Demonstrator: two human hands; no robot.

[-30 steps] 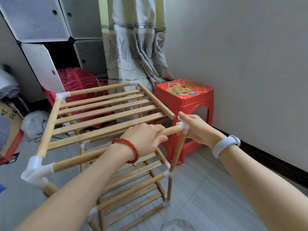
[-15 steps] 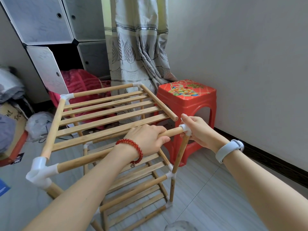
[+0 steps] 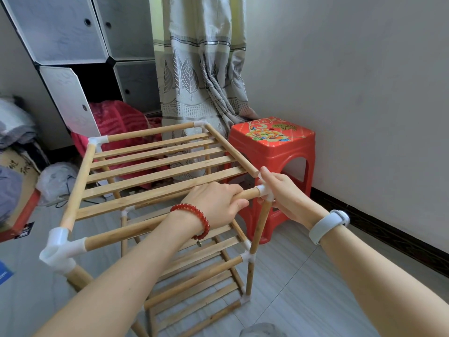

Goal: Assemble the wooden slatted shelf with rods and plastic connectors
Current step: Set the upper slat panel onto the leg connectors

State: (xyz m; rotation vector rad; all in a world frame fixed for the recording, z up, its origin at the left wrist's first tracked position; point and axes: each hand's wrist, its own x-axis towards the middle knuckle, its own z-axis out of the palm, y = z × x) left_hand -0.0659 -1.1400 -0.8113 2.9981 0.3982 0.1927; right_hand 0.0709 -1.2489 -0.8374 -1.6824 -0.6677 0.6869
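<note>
Shelf (image 3: 155,166) is stood on the floor (image 3: 303,288) beside a red stool (image 3: 274,147). Its front top rod (image 3: 245,194) is gripped by the left hand (image 3: 213,200), fingers curled over it. The white corner connector (image 3: 264,192) is pinched by the right hand (image 3: 286,193); the slatted panel's side rod (image 3: 230,149) ends just short of it.

Single head view, angled forward-down, close over shelf (image 3: 155,166).

right hand (image 3: 286,198) covering corner connector (image 3: 263,190), shelf (image 3: 155,164) base cut off below
</note>
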